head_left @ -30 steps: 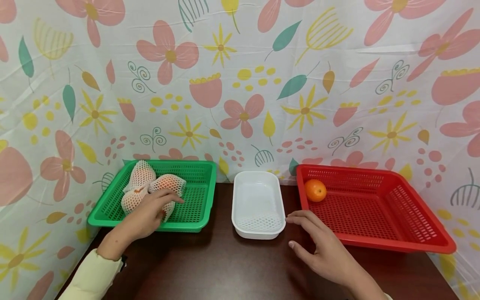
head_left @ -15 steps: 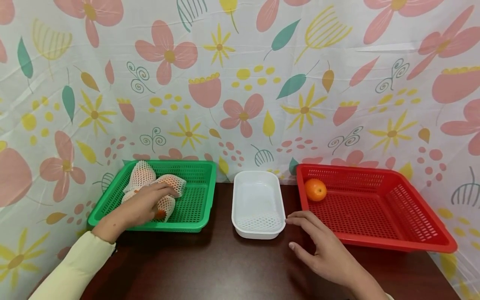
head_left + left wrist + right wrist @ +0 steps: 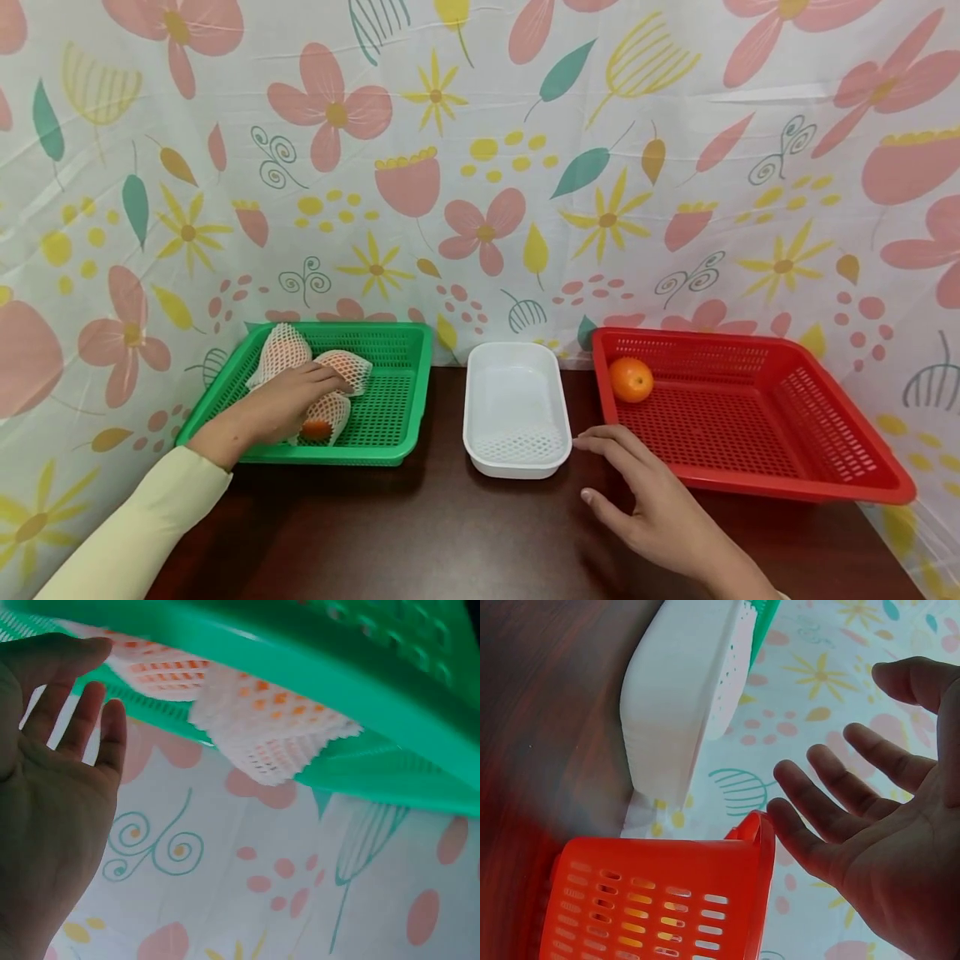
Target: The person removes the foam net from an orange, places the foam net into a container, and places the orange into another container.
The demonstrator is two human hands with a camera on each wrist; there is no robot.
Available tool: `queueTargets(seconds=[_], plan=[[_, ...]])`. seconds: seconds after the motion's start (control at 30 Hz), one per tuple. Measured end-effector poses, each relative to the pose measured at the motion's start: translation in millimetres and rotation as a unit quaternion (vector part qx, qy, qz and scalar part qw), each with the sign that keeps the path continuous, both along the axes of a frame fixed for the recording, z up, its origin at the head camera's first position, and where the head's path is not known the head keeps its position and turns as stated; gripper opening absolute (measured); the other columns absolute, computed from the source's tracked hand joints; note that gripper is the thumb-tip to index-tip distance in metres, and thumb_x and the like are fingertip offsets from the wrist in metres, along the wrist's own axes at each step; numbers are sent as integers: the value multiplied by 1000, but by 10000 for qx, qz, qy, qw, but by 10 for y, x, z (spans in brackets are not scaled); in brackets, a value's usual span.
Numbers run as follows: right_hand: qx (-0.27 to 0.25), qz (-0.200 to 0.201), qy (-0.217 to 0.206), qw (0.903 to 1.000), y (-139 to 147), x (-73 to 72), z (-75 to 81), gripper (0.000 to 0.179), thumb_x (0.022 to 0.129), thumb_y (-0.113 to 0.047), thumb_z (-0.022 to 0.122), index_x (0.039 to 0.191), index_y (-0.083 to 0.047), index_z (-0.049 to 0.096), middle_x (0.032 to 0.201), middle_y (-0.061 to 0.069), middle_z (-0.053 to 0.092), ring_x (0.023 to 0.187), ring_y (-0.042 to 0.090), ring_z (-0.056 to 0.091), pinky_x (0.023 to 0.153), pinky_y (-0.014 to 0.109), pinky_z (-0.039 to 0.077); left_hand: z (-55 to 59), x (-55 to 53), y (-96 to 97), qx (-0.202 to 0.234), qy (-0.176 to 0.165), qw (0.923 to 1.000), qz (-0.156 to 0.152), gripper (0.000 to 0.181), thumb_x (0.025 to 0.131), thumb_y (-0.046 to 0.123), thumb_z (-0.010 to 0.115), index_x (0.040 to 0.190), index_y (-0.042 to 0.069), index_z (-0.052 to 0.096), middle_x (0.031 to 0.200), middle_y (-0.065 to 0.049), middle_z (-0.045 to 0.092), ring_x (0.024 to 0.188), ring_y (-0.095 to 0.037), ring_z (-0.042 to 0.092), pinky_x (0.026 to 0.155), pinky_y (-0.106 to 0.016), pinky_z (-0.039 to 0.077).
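Near the left end of the surface (image 3: 450, 533), the head view shows the left hand (image 3: 288, 406) over netted fruit (image 3: 327, 419) at the front of the green basket (image 3: 386, 417); more lies toward the rear left corner. Judging by its look, each piece should be firm, middling in weight and prone to bruise, the foam net soft and unlikely to slip; the round middle seems a better hold than the loose net ends. Room for moving lies along the basket's right edge, with the front rim to clear. The right hand (image 3: 645, 500) hangs beside the front right corner of the white tray (image 3: 510, 392), by the red basket (image 3: 750, 417) with an orange (image 3: 632, 380).

From the left wrist, the fingers look relaxed, nothing grasped; whether they touch net cannot be told.

From the right wrist, the fingers are spread and released, close to the red basket's corner.
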State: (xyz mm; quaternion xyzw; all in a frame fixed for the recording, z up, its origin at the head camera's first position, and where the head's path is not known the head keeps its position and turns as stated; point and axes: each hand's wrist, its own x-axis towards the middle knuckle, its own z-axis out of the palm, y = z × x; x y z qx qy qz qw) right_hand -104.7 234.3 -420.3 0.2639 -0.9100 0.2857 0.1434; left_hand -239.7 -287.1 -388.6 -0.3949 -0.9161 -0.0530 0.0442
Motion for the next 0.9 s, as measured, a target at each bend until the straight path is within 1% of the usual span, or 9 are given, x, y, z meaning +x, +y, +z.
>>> queueTargets(seconds=[0.1,0.3,0.37,0.4,0.53,0.6,0.67,0.77,0.9], plan=[[2,9,-25,10000,5,4,0,63,87,-18,89,139,-36,57,140,-16,54,124,3,56,107,11,40,-24,-32,-29,-76,100,9997,-205,69,84,-30,62,133,17,69,134,-1,67,129,-30,59,107,-55,49],[-43,103,-52,9999,-2,10,-5,61,88,-19,88,139,-35,57,141,-15,53,125,4,56,107,11,39,-43,-88,-41,-475,65,9984,-283,72,83,-28,68,138,19,68,138,-4,65,132,-31,57,110,-55,47],[-36,109,-60,9999,-5,11,-10,61,89,-19,87,139,-35,56,141,-15,53,125,4,56,107,11,40,-34,-93,-46,-677,52,9972,-316,73,82,-26,72,139,19,67,139,-5,64,133,-33,56,110,-56,47],[-44,102,-62,9999,-4,11,-13,61,88,-18,87,139,-35,57,141,-15,53,125,5,56,107,11,40,-25,-93,-48,-770,34,9965,-321,75,79,-23,78,140,19,66,140,-6,63,134,-33,55,110,-57,47],[-35,12,-41,10000,3,17,-9,63,87,-16,88,139,-36,57,140,-16,53,123,4,56,106,11,41,9,-93,-62,-1033,-5,9944,-202,85,71,-16,90,143,21,63,143,-7,61,136,-35,53,108,-57,49],[-44,-25,-33,10000,8,19,-2,64,86,-15,89,138,-36,58,139,-16,53,123,4,56,105,11,42,17,-92,-77,-1175,18,9930,-140,85,73,-17,88,145,22,62,144,-8,60,136,-36,52,107,-57,49],[-32,-37,-48,10000,10,22,8,64,87,-17,89,139,-37,57,140,-17,53,124,3,55,106,11,41,13,-93,-103,-1320,32,9912,-85,82,79,-23,78,146,22,62,145,-9,59,137,-38,51,106,-58,50],[-43,-31,-76,10000,9,24,16,64,87,-18,89,139,-37,57,140,-17,53,124,2,55,106,11,41,-3,-86,-140,-1486,39,9889,-55,77,86,-26,67,147,20,62,146,-11,59,138,-41,50,105,-59,50],[-43,-18,-78,10000,14,24,17,64,87,-19,89,139,-37,56,140,-17,52,125,3,55,106,10,41,-34,-91,-170,-1522,49,9883,-97,79,86,-27,66,149,21,61,147,-11,58,138,-42,49,102,-59,52]])
